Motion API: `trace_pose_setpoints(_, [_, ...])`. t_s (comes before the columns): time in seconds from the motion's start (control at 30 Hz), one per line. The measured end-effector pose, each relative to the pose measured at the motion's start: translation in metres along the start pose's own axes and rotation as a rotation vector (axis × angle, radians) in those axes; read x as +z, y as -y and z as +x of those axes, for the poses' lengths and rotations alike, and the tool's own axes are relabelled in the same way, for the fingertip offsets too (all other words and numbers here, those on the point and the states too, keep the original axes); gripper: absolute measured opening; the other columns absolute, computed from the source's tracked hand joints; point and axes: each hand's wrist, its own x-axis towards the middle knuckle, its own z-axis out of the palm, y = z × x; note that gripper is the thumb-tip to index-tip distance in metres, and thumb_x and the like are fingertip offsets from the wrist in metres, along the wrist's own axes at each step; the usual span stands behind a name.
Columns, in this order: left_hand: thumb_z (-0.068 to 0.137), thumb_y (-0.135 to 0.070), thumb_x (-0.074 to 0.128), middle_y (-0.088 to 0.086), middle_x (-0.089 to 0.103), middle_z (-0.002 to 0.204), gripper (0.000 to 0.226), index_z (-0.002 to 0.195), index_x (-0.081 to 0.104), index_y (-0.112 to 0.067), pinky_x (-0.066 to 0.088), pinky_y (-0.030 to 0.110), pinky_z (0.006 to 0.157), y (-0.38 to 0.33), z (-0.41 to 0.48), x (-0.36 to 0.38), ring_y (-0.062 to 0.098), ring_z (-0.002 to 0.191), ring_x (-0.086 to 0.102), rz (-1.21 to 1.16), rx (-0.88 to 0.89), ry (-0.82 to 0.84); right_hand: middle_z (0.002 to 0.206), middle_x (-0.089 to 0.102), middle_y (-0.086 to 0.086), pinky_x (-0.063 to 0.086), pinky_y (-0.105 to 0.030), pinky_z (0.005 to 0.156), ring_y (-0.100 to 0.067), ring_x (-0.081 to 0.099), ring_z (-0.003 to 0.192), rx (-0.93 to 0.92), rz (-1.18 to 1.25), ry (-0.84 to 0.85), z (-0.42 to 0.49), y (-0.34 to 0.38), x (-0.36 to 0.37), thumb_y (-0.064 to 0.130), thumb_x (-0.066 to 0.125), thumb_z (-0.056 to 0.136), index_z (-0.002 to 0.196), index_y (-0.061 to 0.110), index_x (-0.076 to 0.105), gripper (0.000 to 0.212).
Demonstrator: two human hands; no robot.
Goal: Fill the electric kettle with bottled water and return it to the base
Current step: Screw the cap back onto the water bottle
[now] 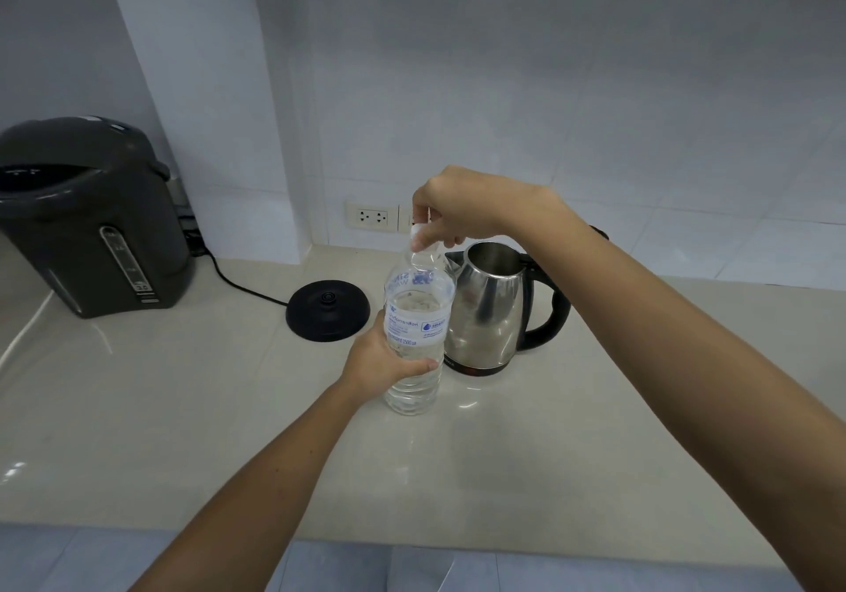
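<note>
Gripping the clear plastic water bottle (415,339) upright on the pale desk (183,408) with left hand (380,362), right hand (451,207) pinching its white cap (417,232), seemingly unscrewing; a squeeze could spill beside the open steel kettle (490,307), off its black round base (327,310).

Two bare forearms enter the frame, one from the lower left and one from the right edge, each uncovered along its whole visible length, with no sleeve, cuff or glove in view; both wrists are plain, carrying no watch, band or bracelet. The left hand (382,365), just below the centre of the frame, shows no ring or marking on its visible knuckles and thumb; the right hand (453,207), slightly above centre, is equally unadorned, its fingers bare and its nails too small to judge.
</note>
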Motion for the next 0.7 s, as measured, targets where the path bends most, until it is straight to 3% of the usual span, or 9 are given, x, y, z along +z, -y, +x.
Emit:
trace_pose_setpoints(0.1, [0.058, -0.035, 0.091, -0.005, 0.064, 0.123, 0.09, 0.135, 0.044, -0.022, 0.045, 0.021, 0.09, 0.002, 0.002, 0.0, 0.014, 0.114, 0.059, 0.005, -0.003, -0.002, 0.107, 0.064, -0.015, 0.043, -0.028, 0.058, -0.026, 0.059, 0.081, 0.072, -0.075, -0.001, -0.001, 0.009, 0.008, 0.042, 0.053, 0.096, 0.113, -0.002, 0.058, 0.048])
trace_pose_setpoints(0.2, [0.058, -0.036, 0.091, -0.006, 0.064, 0.122, 0.091, 0.135, 0.045, -0.022, 0.046, 0.023, 0.092, 0.003, 0.002, 0.001, 0.013, 0.114, 0.06, 0.007, -0.004, -0.004, 0.116, 0.058, -0.016, 0.039, -0.03, 0.072, -0.03, 0.056, 0.098, 0.14, -0.169, -0.037, -0.004, 0.019, 0.016, 0.042, 0.043, 0.1, 0.118, -0.002, 0.055, 0.049])
trace_pose_setpoints(0.33, [0.057, -0.037, 0.091, -0.007, 0.064, 0.122, 0.091, 0.134, 0.044, -0.023, 0.048, 0.026, 0.094, 0.006, 0.002, 0.0, 0.014, 0.114, 0.06, 0.003, 0.0, 0.004, 0.086, 0.055, -0.005, 0.037, -0.028, 0.061, -0.026, 0.053, 0.084, 0.153, -0.165, -0.019, -0.003, 0.021, 0.01, 0.048, 0.047, 0.097, 0.083, 0.006, 0.054, 0.045])
trace_pose_setpoints(0.37, [0.057, -0.039, 0.091, -0.007, 0.063, 0.123, 0.092, 0.135, 0.044, -0.024, 0.049, 0.028, 0.095, 0.006, 0.002, 0.001, 0.014, 0.115, 0.06, 0.005, 0.001, 0.006, 0.086, 0.054, -0.003, 0.038, -0.028, 0.062, -0.025, 0.052, 0.085, 0.137, -0.155, 0.009, -0.004, 0.018, 0.006, 0.048, 0.051, 0.095, 0.087, 0.006, 0.055, 0.042])
trace_pose_setpoints(0.47, [0.057, -0.041, 0.09, -0.007, 0.062, 0.124, 0.094, 0.136, 0.042, -0.024, 0.049, 0.03, 0.096, 0.007, 0.002, 0.0, 0.014, 0.115, 0.059, 0.011, 0.003, 0.01, 0.101, 0.05, 0.002, 0.038, -0.032, 0.075, -0.02, 0.05, 0.094, 0.069, -0.152, 0.064, -0.009, 0.015, -0.004, 0.037, 0.06, 0.092, 0.125, 0.02, 0.053, 0.037])
trace_pose_setpoints(0.53, [0.056, -0.042, 0.09, -0.007, 0.063, 0.124, 0.095, 0.136, 0.042, -0.024, 0.05, 0.031, 0.096, 0.008, 0.002, 0.001, 0.014, 0.115, 0.059, 0.015, 0.006, 0.007, 0.101, 0.05, 0.002, 0.037, -0.032, 0.074, -0.02, 0.049, 0.092, 0.047, -0.142, 0.053, -0.011, 0.013, -0.003, 0.031, 0.058, 0.093, 0.125, 0.022, 0.054, 0.033])
trace_pose_setpoints(0.7, [0.052, -0.049, 0.089, -0.01, 0.065, 0.118, 0.094, 0.132, 0.045, -0.026, 0.053, 0.034, 0.094, 0.012, 0.002, 0.004, 0.014, 0.111, 0.062, 0.034, -0.001, -0.023, 0.102, 0.049, -0.004, 0.037, -0.033, 0.071, -0.022, 0.049, 0.087, 0.127, -0.093, 0.013, -0.015, 0.015, 0.009, 0.038, 0.051, 0.097, 0.121, 0.01, 0.051, 0.037])
